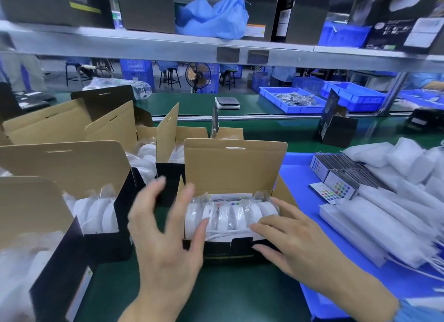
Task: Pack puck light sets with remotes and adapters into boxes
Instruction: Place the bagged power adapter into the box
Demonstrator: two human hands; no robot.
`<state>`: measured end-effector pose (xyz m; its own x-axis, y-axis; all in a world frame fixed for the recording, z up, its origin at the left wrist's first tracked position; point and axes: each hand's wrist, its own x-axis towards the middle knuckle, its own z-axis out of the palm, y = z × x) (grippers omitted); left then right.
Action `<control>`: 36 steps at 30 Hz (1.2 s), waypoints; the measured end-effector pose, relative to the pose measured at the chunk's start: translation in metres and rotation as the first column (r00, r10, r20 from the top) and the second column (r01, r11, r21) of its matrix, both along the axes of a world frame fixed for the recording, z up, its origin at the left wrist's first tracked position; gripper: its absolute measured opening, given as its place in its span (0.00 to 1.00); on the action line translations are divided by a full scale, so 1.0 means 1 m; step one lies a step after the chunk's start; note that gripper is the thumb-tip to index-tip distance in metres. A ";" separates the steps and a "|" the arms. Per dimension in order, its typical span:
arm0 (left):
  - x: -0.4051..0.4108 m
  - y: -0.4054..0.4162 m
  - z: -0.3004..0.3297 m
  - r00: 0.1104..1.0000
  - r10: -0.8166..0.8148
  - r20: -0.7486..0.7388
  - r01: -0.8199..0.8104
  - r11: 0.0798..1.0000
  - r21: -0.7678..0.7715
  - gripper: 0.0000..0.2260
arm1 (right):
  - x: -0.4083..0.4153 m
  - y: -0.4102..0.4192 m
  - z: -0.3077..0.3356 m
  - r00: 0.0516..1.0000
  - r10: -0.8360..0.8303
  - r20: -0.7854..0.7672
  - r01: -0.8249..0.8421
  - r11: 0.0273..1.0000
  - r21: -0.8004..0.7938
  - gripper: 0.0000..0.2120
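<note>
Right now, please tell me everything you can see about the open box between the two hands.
The open box looks like cardboard, black outside and plain brown inside. Its lid stands upright at the back, with a hanging slot near the top edge. It rests on the green belt. Inside, white puck lights in clear film stand on edge in a row, with a white cable along the front. The right hand rests open fingers on the lights and the front wall. The left hand is open at the box's left end.

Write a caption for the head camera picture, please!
Two hands settle puck lights in an open box.
</note>
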<state>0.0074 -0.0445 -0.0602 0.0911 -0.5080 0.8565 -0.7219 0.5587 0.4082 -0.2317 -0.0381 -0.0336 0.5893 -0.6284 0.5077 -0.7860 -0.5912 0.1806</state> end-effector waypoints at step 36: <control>-0.014 -0.035 0.020 0.971 -0.177 0.162 0.004 0.687 0.727 0.37 | 0.016 0.002 -0.013 0.673 -0.292 0.680 0.146 0.953 0.265 0.19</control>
